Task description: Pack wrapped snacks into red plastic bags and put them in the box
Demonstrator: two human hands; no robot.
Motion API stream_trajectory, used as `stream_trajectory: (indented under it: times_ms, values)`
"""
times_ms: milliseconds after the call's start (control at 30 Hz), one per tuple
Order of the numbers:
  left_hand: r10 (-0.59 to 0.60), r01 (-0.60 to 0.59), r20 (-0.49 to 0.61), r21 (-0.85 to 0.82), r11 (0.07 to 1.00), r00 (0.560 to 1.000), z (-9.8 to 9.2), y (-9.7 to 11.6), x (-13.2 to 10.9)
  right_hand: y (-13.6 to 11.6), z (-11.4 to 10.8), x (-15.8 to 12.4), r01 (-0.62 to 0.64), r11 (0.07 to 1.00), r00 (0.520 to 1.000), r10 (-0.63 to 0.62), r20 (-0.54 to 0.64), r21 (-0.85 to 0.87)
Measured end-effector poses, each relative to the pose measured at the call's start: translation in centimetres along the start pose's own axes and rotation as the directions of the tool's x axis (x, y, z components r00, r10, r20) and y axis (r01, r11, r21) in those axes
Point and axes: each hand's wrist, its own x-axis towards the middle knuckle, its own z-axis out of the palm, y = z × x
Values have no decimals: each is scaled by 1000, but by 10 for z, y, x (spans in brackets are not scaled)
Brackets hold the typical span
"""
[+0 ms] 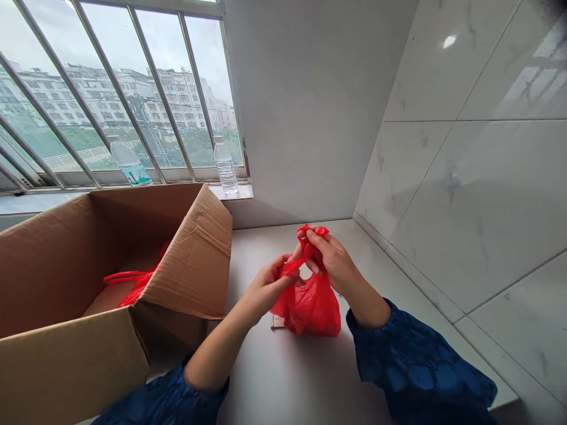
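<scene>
Left hand [267, 285] and right hand [331, 258] both pinch handles [306, 252] of the red bag [313, 310], whose body lies below the grip

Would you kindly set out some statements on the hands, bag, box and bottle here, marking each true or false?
1. The left hand and right hand both hold upper parts of the red bag. True.
2. Some red plastic lies inside the open cardboard box. True.
3. The cardboard box is right of the red bag. False: it stands to the left.
4. A clear bottle is on the windowsill. True.
5. That bottle lies on its side. False: it stands upright.
</scene>
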Motion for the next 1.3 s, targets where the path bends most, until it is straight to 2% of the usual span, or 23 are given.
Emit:
stream_trajectory:
  times_ms: [100, 200, 267, 333, 433, 600, 733, 933, 1033, 1167, 1233, 1300]
  values:
    - [-121, 114, -10, -267, 957, 993, -6, 2, -1, -4, -9, -4, 9, 997, 993, 1, 118, -79]
    - [-170, 155, -4, -392, 907, 985, -11, 1, 1, -12, -17, -10, 94, 949, 974, -24, 226, -302]
    - [-183, 156, -24, -417, 895, 983, -13, -1, 2, -15, -20, -14, 197, 842, 957, -52, 287, -502]
    - [-168, 125, -65, -426, 896, 984, -13, -2, 4, -15, -21, -16, 282, 695, 944, -78, 320, -661]
    - [-116, 57, -124, -403, 914, 986, -11, -3, 5, -8, -20, -16, 314, 530, 948, -138, 286, -788]
    - [-151, 110, -86, -364, 925, 985, -8, -2, 6, 7, -15, -14, 327, 410, 927, -315, 204, -852]
    - [-191, 163, -55, -329, 930, 980, -9, -2, 5, 12, -15, -16, 372, 314, 889, -393, 237, -874]
    - [-160, 149, -4, -333, 931, 987, -6, -1, 3, 11, -20, -22, 391, 271, 878, -395, 269, -879]
    - [-154, 132, -43, -328, 935, 987, -3, -4, 3, 9, -23, -24, 390, 265, 886, -368, 282, -882]
    - [-172, 86, -212, -362, 928, 962, -12, -12, 4, 5, -33, -34, 413, 322, 888, -349, 298, -852]
    - [-145, 7, -336, -380, 925, 931, -23, -17, 4, 1, -45, -46, 363, 379, 910, -339, 237, -851]
    - [-102, -86, -462, -368, 926, 881, -35, -23, 4, -4, -60, -60, 247, 451, 954, -269, 133, -858]
